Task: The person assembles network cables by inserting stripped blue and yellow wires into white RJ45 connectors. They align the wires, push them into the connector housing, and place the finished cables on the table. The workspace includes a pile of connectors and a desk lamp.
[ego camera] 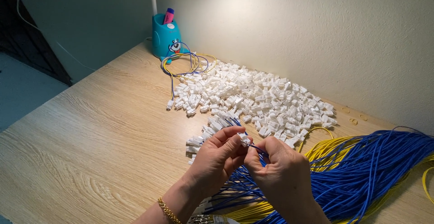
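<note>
Both hands meet near me: left hand [220,154] pinches a white connector housing [244,139], right hand [276,163] grips a blue wire [257,148]. I should keep the wire straight, push gently.

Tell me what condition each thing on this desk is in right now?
Small white plastic connector: pinched between both hands.
Left hand: closed on it.
Right hand: gripping a thin blue wire.
Heap of white plastic connectors: loose, spread out.
Blue wire bundle: lying flat.
Teal pen holder: upright.

light: warm, bright from above near the wall [294,34] | shadows: soft | focus: sharp | left edge: dim
</note>
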